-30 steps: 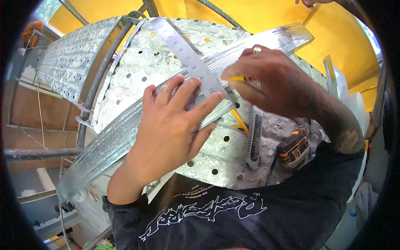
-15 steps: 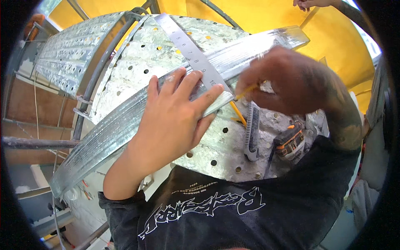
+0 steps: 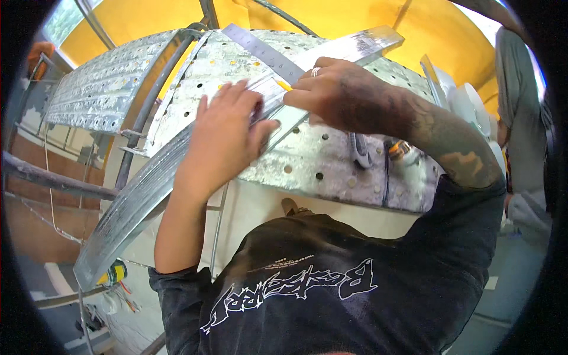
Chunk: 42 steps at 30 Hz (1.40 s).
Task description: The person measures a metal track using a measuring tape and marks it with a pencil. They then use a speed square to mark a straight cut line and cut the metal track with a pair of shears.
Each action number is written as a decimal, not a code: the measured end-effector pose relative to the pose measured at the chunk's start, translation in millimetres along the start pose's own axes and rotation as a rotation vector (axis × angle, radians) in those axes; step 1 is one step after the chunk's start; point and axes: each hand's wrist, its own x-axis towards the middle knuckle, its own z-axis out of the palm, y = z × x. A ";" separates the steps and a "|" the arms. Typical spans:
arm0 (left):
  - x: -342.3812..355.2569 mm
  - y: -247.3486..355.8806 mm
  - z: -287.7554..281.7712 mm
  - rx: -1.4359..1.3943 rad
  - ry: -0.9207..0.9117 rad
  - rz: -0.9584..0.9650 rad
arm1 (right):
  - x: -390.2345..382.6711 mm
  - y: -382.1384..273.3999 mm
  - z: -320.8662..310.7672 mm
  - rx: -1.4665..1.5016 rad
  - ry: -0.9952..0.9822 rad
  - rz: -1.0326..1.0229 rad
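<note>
A long silvery metal channel point(image 3: 139, 198) lies slantwise over the perforated metal platform point(image 3: 349, 189). My left hand point(image 3: 219, 139) rests across it, fingers bent over the far side and thumb at the near side. Close beside it, my right hand point(image 3: 349, 97) is closed around a yellow pencil point(image 3: 284, 86), whose end shows at the channel's surface. A steel ruler point(image 3: 260, 52) runs from the far left down to the channel; its near end is hidden by my right hand. A grey utility knife point(image 3: 360, 152) and an orange-and-black tape measure point(image 3: 402, 152) lie below my right forearm.
Scaffold pipes point(image 3: 59, 177) frame the left side, beside a second perforated plank point(image 3: 112, 83). Yellow sheeting point(image 3: 355, 18) hangs beyond. At right stand white rounded objects point(image 3: 467, 103) and another person in grey clothing point(image 3: 515, 89). A yellow-green can point(image 3: 115, 272) sits low at left.
My left hand has come off the ruler and shifted left along the channel. My right hand has moved left with the pencil, over the ruler's near end. The view has shifted too.
</note>
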 end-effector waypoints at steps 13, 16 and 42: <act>-9.4 -4.0 -6.4 0.119 -0.136 -0.113 | -106.1 -41.2 -78.8 -0.094 0.064 0.549; 12.4 10.3 0.5 0.149 -0.197 -0.156 | -139.1 -63.5 -88.4 0.105 -0.061 0.801; -61.1 67.1 -111.8 -0.270 0.023 -0.359 | -87.0 -39.7 -17.6 0.084 0.098 0.360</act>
